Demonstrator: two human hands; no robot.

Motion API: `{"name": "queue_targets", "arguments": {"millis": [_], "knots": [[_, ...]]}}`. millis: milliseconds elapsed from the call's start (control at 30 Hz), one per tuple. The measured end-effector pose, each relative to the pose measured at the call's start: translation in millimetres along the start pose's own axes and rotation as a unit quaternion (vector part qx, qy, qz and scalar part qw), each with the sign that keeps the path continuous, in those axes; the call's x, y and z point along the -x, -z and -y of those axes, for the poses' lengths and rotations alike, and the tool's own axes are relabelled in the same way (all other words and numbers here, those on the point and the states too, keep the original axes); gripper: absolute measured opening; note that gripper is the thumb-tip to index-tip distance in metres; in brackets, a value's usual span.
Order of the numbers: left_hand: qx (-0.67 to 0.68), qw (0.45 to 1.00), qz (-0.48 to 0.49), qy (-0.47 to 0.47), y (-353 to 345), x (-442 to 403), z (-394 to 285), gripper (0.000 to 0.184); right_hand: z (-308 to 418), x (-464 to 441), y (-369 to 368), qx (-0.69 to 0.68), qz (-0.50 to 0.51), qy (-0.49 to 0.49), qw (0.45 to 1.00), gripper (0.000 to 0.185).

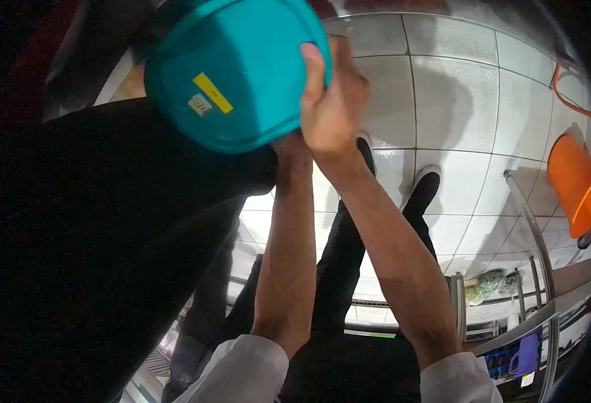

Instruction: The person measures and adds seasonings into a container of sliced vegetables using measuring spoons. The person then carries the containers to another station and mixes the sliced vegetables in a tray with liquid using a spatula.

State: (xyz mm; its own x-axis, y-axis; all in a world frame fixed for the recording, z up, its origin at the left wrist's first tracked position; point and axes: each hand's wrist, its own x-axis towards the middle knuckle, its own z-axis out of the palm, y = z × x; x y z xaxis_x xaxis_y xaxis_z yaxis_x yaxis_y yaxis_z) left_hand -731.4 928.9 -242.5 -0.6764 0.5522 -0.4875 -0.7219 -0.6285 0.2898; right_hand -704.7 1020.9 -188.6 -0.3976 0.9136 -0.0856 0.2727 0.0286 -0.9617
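A round teal lid or container [262, 74] is held up at the top centre, with a yellow label and a small white sticker on its face. My right hand [332, 101] grips its right edge, thumb on the face and fingers round the side. My left hand [292, 144] is mostly hidden behind the lower edge; only the part near the wrist shows, so its fingers cannot be seen.
A person in dark clothing [127, 201] stands close on the left. White floor tiles [453, 124] lie below, with my dark shoes [426, 185] on them. An orange object [571, 181] and metal racks [534, 221] are at the right; a purple item [527, 354] hangs lower right.
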Motion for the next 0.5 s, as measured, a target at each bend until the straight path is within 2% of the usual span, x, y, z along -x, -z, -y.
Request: {"name": "queue_targets", "arguments": {"millis": [33,67,200,267,300,367,400,433,500], "knots": [[0.000,1.000,-0.002,0.000,0.2,0.3,2.3,0.065,-3.3,0.2,-9.8,0.038,-0.018,0.056,0.998,0.022],[0.001,1.000,0.000,-0.003,-0.4,0.9,3.2,0.065,-0.6,-0.6,-13.7,0.054,-0.007,0.023,0.998,0.022],[0.008,1.000,0.012,-0.013,-9.3,7.0,9.1,0.066,7.3,-19.3,-17.9,0.130,0.035,-0.003,0.991,0.022],[0.019,0.999,0.031,-0.028,-12.2,11.0,13.0,0.066,11.0,-32.6,-18.4,0.187,0.117,-0.064,0.973,0.024],[0.018,0.999,0.035,-0.023,-10.6,12.3,17.7,0.066,12.4,-34.3,-14.0,0.186,0.111,-0.063,0.974,0.024],[0.084,0.961,0.264,-0.019,-9.9,14.7,18.3,0.070,16.0,-34.9,-7.9,0.061,0.124,-0.037,0.990,0.028],[0.073,0.965,0.251,-0.019,-11.3,16.1,17.2,0.070,16.3,-28.9,-1.4,0.046,0.115,-0.001,0.992,0.020],[0.052,0.974,0.218,-0.030,-11.6,17.5,15.5,0.070,17.8,-20.5,1.2,0.045,0.110,-0.001,0.993,0.020],[0.017,0.985,0.167,-0.046,-17.2,15.1,13.6,0.070,23.6,-12.8,4.7,-0.008,0.134,-0.109,0.985,0.019]]}}
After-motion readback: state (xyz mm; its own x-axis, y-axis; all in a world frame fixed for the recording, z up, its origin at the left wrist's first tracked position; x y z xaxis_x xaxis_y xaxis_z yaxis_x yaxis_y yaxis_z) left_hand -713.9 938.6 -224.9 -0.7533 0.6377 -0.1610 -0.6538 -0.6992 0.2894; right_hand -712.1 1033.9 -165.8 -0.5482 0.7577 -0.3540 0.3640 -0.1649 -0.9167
